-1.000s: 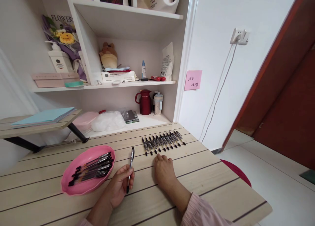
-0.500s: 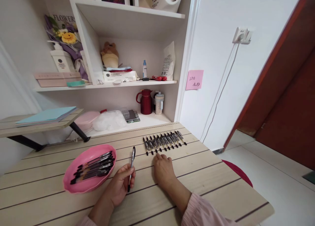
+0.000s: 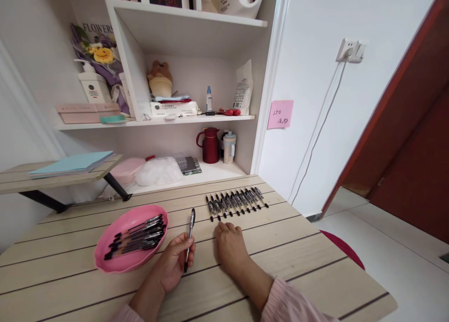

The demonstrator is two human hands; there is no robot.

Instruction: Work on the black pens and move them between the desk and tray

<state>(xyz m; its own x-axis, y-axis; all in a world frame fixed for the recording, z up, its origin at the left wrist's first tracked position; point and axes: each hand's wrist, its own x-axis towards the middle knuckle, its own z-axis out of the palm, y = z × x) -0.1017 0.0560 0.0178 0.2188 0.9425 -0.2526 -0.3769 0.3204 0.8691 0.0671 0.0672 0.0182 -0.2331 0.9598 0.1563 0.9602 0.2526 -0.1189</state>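
My left hand (image 3: 173, 263) is closed round a black pen (image 3: 190, 235), held nearly upright over the wooden table (image 3: 280, 261), its tip pointing away from me. My right hand (image 3: 229, 245) lies palm down on the table, fingers together, just short of a row of several black pens (image 3: 235, 201) laid side by side. To the left stands a pink bowl (image 3: 115, 261) with several more black pens (image 3: 138, 237) lying in it.
Behind the table is a white shelf unit (image 3: 191, 120) with a red jug (image 3: 209, 146), a small flask, bottles and a plush toy. A pink sticky note (image 3: 279, 114) hangs on the wall. A red stool (image 3: 345, 249) shows at the table's right edge.
The view has shifted slightly to the left and down. My right hand has slid a little back from the pen row; my left hand keeps hold of the pen.
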